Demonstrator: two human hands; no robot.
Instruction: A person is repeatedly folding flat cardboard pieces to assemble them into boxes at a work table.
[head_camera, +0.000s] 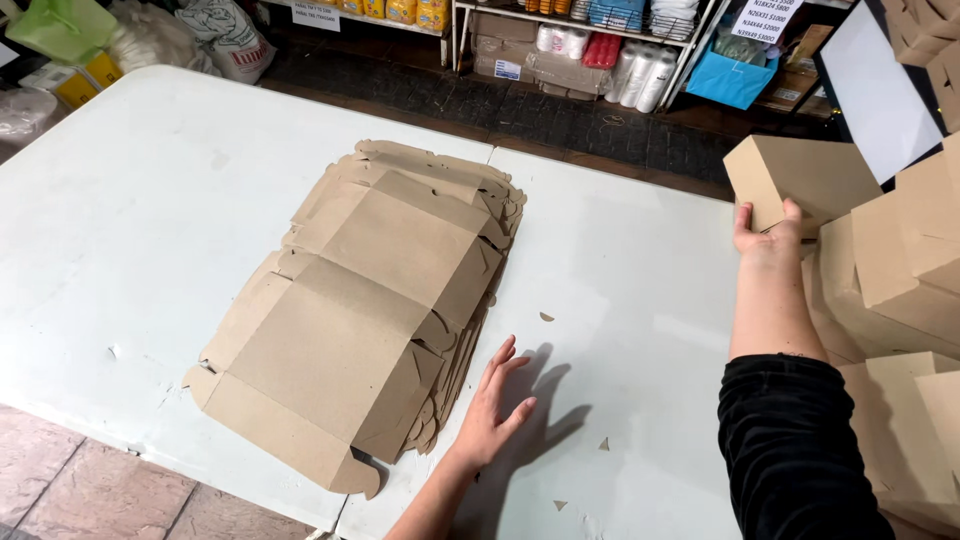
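A stack of flat brown cardboard box blanks (365, 300) lies in the middle of the white table (140, 230). My left hand (493, 410) hovers just right of the stack's near edge, fingers spread, holding nothing. My right hand (768, 235) reaches out to the right and grips a folded brown cardboard box (795, 175) by its lower edge. That box is held up against a pile of finished brown boxes (900, 290) on the table's right side.
Small cardboard scraps (604, 444) lie on the table near my left hand. Beyond the far table edge stand shelves (590, 45) with packaged goods, a blue bin (728, 78) and bags. A tiled floor (90, 495) shows at the lower left.
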